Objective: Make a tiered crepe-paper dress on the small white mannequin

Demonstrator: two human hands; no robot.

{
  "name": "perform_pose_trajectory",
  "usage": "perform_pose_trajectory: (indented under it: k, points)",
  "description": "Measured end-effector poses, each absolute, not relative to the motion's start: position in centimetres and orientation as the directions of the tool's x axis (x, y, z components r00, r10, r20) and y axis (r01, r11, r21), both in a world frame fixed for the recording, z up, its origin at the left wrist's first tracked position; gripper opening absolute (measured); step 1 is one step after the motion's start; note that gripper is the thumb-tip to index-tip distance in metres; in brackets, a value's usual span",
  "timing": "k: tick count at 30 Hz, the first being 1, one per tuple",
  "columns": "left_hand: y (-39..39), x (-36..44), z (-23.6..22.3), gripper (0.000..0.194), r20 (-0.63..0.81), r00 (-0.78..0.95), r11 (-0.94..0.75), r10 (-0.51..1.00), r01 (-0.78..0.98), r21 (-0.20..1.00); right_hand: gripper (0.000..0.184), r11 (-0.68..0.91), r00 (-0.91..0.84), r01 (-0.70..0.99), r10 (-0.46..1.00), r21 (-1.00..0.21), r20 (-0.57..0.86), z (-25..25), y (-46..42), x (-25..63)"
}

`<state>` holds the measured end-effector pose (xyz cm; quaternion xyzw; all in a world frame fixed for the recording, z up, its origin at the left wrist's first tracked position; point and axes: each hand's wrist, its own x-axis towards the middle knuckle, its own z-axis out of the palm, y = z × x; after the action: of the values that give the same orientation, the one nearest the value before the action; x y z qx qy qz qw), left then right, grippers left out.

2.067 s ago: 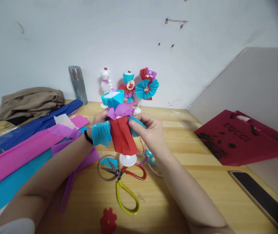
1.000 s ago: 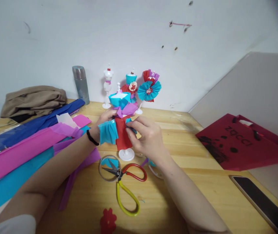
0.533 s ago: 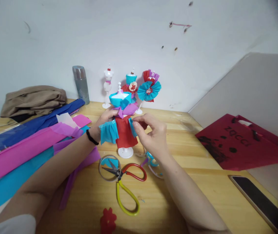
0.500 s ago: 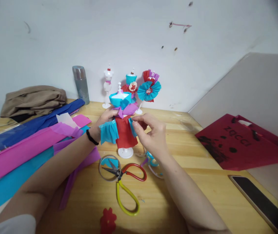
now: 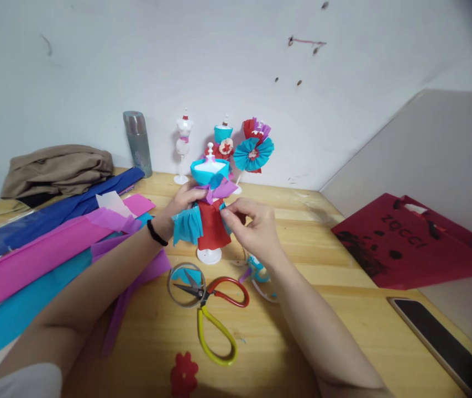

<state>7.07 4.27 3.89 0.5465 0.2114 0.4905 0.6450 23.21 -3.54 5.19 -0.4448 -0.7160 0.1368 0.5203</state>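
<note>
Mannequin [image 5: 211, 200] in a red skirt [image 5: 214, 228] is at the centre of the frame, upright or nearly so, and both hands are at it; whether its base rests on the counter [image 5: 302, 276], I cannot tell. Nearest, at the bottom centre, lies a red paper flower [image 5: 178, 367]. A little farther are scissors [image 5: 203, 298] with blades parted, lying across a grey ring [image 5: 169, 287]; for careful work, I would keep the skirt hem away from these tips. Beyond them, the right hand [image 5: 256, 224] has thumb and forefinger pinching a blue edge at the right side of the skirt. The left hand [image 5: 182, 202] is curled at the waist, its thumb near the purple bow [image 5: 221, 189]; its other fingers are mostly hidden. Blue pleated paper [image 5: 188, 226] hangs below this hand. In my judgement, the left hold should be steady but light, because thin paper creases easily, and the pinched edge should be pressed flat, level with the other side. Farthest, at the upper centre, three other mannequins stand before the wall.
</note>
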Motion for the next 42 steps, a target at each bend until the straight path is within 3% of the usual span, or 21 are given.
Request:
perform_pose_trajectory:
  k: [2, 6, 10, 13, 19, 31, 36, 42]
  points:
    - [4.2, 7.0, 3.8, 0.027, 0.303, 0.45, -0.116, 0.84, -0.396, 0.911, 0.029, 0.526, 0.065, 0.47, 0.78, -0.709, 0.622, 5.3, -3.4, 23.4]
    - [3.6, 7.1, 3.9, 0.029, 0.323, 0.513, -0.13, 0.795, -0.376, 0.917, 0.015, 0.573, 0.235, 0.381, 0.698, -0.725, 0.676, 6.0, -3.5, 23.9]
    - [2.6, 7.4, 4.1, 0.038, 0.322, 0.565, -0.104, 0.76, -0.383, 0.918, 0.025, 0.639, 0.172, 0.331, 0.682, -0.694, 0.71, 6.9, -3.9, 24.1]
    - [2.6, 7.6, 3.8, 0.046, 0.399, 0.581, -0.161, 0.709, -0.417, 0.895, 0.03, 0.673, 0.112, 0.329, 0.669, -0.662, 0.735, 7.4, -4.0, 24.3]
    - [3.5, 7.9, 3.0, 0.052, 0.469, 0.573, -0.24, 0.672, -0.431, 0.87, 0.019, 0.722, 0.04, 0.351, 0.624, -0.596, 0.78, 9.3, -3.2, 24.3]
    - [3.6, 6.9, 4.3, 0.058, 0.421, 0.672, -0.21, 0.61, -0.375, 0.903, 0.011, 0.7, -0.127, 0.372, 0.689, -0.61, 0.713, 11.1, 0.0, 24.5]
    - [3.1, 6.0, 6.2, 0.048, 0.404, 0.703, -0.286, 0.585, -0.288, 0.914, 0.015, 0.701, -0.113, 0.371, 0.685, -0.609, 0.72, 11.4, -0.2, 24.3]
    - [3.9, 4.9, 7.2, 0.056, 0.397, 0.793, -0.331, 0.463, -0.26, 0.907, 0.005, 0.708, -0.07, 0.335, 0.677, -0.622, 0.733, 11.0, -0.5, 24.1]
